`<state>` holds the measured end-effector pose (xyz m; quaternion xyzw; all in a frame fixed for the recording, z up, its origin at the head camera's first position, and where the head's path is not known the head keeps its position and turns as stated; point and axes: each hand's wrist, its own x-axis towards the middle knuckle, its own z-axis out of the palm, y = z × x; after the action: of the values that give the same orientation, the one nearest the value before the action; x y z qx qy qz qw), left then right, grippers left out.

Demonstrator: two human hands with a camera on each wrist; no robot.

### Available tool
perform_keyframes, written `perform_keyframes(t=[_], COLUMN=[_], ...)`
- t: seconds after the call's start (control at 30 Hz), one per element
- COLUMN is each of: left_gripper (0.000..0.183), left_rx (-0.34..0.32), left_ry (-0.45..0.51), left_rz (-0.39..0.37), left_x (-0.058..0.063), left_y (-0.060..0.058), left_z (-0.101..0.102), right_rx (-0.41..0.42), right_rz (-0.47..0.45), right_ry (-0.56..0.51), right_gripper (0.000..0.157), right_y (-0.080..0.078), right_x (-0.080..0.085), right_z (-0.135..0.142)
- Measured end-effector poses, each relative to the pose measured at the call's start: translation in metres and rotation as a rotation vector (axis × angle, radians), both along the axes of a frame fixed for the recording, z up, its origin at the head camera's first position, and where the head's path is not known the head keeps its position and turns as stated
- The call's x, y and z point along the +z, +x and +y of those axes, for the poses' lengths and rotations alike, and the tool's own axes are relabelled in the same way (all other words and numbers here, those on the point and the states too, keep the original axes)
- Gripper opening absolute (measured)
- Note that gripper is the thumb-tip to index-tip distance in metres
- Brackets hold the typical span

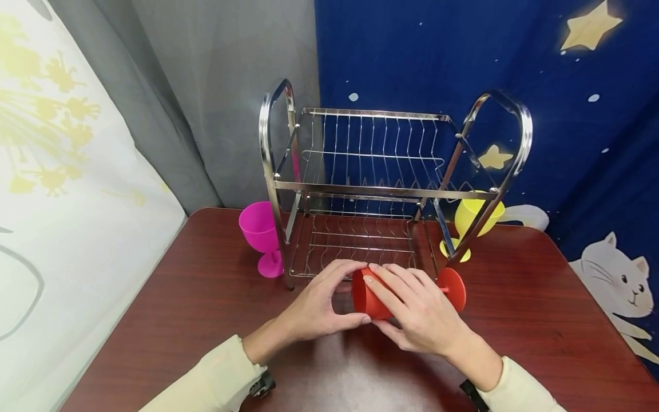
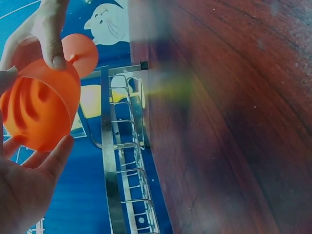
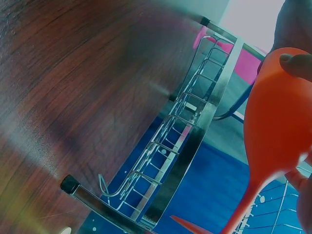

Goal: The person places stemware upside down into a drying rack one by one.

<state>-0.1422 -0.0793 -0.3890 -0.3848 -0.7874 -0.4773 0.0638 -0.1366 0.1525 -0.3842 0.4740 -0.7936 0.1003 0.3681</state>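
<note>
A red plastic goblet (image 1: 374, 303) lies sideways in the air before the rack, its mouth to the left and its round foot to the right. My right hand (image 1: 422, 312) grips the bowl, fingers over the top and thumb below. At the mouth, my left hand (image 1: 319, 306) holds the rim between thumb and fingers. The left wrist view looks into the hollow bowl (image 2: 41, 109), with the left fingertips on its lower edge. In the right wrist view the goblet's outer side (image 3: 278, 122) tapers to the stem.
A two-tier metal dish rack (image 1: 360, 189) stands on the dark red wooden table (image 1: 206, 320), just beyond the hands. A magenta goblet (image 1: 259, 229) stands upright at its left, and a yellow goblet (image 1: 473, 214) at its right. Curtains (image 1: 231, 86) hang behind.
</note>
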Motion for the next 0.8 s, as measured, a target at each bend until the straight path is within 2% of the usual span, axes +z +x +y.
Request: perform_keyframes(t=[0.47, 0.8], left_gripper=[0.074, 0.073], left_rx=[0.023, 0.094], left_ry=[0.050, 0.071], left_rz=[-0.042, -0.133], left_x=[-0.0032, -0.0011], left_y=[-0.0008, -0.0017], left_z=[0.0000, -0.0030], right_rx=[-0.015, 0.067], right_rz=[-0.058, 0.027], right_ry=[0.061, -0.022], right_gripper=[0.063, 0.054], right_y=[0.0009, 0.0006], right_x=[-0.0009, -0.0001], right_z=[0.0019, 0.0008])
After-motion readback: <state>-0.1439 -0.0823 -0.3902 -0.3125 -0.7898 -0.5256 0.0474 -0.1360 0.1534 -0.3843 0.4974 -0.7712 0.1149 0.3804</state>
